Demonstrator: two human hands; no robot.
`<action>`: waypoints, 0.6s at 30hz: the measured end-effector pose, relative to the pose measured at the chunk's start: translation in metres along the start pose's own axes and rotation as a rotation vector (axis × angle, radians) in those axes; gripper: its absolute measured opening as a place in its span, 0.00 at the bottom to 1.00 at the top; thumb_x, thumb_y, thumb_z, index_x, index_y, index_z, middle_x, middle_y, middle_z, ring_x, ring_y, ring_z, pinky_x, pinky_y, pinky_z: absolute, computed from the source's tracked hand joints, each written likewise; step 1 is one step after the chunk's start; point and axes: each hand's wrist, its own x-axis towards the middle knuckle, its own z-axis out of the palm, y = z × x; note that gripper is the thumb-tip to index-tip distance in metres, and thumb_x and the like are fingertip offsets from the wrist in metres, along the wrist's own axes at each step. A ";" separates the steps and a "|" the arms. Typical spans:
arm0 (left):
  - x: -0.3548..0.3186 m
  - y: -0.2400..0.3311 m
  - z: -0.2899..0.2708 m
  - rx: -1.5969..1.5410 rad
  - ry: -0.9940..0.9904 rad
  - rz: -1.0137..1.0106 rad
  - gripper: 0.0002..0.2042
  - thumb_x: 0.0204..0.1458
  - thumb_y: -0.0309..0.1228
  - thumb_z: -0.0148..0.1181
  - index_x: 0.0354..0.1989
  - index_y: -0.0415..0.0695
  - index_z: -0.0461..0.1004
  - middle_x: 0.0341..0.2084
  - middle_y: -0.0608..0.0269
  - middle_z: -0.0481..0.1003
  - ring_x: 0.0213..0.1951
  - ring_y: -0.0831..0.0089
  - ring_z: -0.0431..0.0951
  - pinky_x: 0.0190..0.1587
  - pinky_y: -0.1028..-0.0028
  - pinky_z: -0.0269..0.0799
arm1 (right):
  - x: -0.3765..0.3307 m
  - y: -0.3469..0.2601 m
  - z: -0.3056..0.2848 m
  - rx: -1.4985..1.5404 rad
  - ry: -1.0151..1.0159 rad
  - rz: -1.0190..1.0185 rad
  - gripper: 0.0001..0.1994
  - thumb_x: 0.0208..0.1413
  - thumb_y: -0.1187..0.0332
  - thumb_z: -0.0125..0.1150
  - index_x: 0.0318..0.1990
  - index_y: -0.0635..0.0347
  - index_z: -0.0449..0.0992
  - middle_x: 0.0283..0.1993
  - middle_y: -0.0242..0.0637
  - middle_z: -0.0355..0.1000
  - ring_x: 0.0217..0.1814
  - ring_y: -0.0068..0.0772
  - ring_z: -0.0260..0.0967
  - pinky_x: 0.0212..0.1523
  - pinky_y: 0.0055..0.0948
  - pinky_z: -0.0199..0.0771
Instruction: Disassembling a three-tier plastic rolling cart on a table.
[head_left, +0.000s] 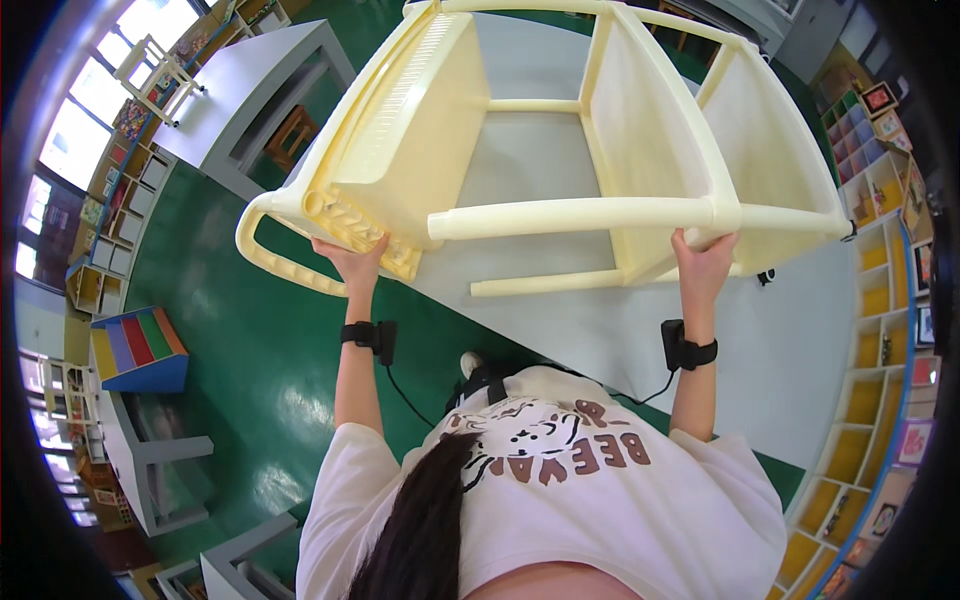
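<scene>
A cream plastic trolley lies on its side across the grey table [790, 325]. At its left is a deep top tray [415, 120] with a looped handle [262, 262] at the near end. My left hand [355, 265] is closed on the tray's near corner, beside the handle. Two nearer poles, the upper pole [560, 217] and the lower pole [545, 284], end free of the tray. On the right, my right hand [706, 262] grips the frame below the near corner of the middle shelf [645, 110]. Farther right is the end shelf [770, 130], with black castors [767, 277] beyond it.
Another grey table [250, 85] at the far left bears a small cream trolley [158, 80]. A striped, coloured box [140, 348] stands at the left over the green floor [240, 400]. Shelving [850, 440] curves along the right wall. Cables hang from my black wristbands [688, 350].
</scene>
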 end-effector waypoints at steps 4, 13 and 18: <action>-0.001 0.005 0.008 0.072 0.016 0.039 0.51 0.22 0.27 0.70 0.52 0.36 0.34 0.48 0.50 0.46 0.51 0.60 0.51 0.55 0.67 0.49 | 0.003 -0.012 0.002 -0.001 0.009 0.018 0.29 0.34 0.61 0.64 0.42 0.64 0.57 0.35 0.47 0.67 0.35 0.47 0.66 0.34 0.34 0.67; -0.011 -0.003 0.003 0.029 0.018 -0.009 0.52 0.22 0.26 0.70 0.53 0.35 0.33 0.48 0.49 0.46 0.51 0.60 0.52 0.55 0.65 0.49 | 0.001 -0.070 -0.097 -0.467 -0.583 -0.020 0.22 0.31 0.62 0.67 0.33 0.65 0.66 0.19 0.40 0.64 0.21 0.37 0.62 0.21 0.27 0.63; -0.019 0.006 -0.002 -0.029 -0.084 -0.026 0.50 0.26 0.21 0.67 0.53 0.39 0.32 0.49 0.52 0.47 0.52 0.63 0.52 0.55 0.65 0.50 | 0.092 -0.192 -0.173 -0.340 -0.594 -0.127 0.17 0.27 0.70 0.67 0.28 0.59 0.68 0.19 0.26 0.60 0.18 0.13 0.58 0.18 0.14 0.57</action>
